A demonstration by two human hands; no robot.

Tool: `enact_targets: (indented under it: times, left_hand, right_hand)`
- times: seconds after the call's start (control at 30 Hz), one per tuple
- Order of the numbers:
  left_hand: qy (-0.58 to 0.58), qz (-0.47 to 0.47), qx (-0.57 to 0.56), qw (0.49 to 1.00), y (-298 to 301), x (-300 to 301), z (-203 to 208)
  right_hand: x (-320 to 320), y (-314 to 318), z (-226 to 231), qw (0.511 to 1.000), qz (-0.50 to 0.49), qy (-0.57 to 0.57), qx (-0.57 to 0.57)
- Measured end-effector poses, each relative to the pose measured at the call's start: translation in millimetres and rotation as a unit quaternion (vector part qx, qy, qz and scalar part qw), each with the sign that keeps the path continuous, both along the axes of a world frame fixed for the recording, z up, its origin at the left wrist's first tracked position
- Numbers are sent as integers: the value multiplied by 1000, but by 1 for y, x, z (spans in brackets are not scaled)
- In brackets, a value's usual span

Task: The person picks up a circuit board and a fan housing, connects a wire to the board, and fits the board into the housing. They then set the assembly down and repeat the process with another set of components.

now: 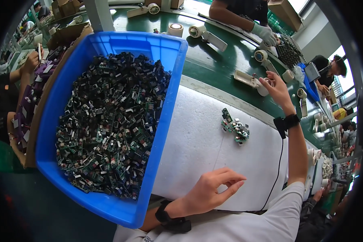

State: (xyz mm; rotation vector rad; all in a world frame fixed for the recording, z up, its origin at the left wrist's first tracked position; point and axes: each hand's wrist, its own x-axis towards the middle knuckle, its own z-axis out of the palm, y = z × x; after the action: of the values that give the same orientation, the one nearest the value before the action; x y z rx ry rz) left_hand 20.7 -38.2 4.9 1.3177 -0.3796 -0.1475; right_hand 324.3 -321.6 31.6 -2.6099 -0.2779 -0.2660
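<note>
My right hand reaches over the green belt, its fingers curled on the round end of a white, round-headed casing with a flat handle. Above the white foam sheet, my left hand holds nothing, thumb and forefinger slightly apart. A small pile of green circuit boards with metal connectors lies on the sheet between my hands. Left of them stands a large blue bin heaped with many similar small boards.
More white round-headed casings rest along the green conveyor belt. A cardboard box with purple parts adjoins the bin's left side. Across the belt, a gloved co-worker's hand is by a dark heap. A black cable hangs from my right wristband.
</note>
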Motion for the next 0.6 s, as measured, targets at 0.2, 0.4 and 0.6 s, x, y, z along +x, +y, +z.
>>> enact_targets:
  times: [0.2, 0.4, 0.6]
  left_hand:
    - [7, -31, 13, 999, 1, 4, 4]
    - [22, -30, 22, 999, 5, 2, 6]
    - [4, -17, 34, 999, 1, 4, 7]
  right_hand:
    - [-21, 32, 40, 998, 42, 30, -27]
    - [-131, 140, 62, 927, 353, 115, -50]
    - [-162, 130, 50, 875, 438, 57, -196]
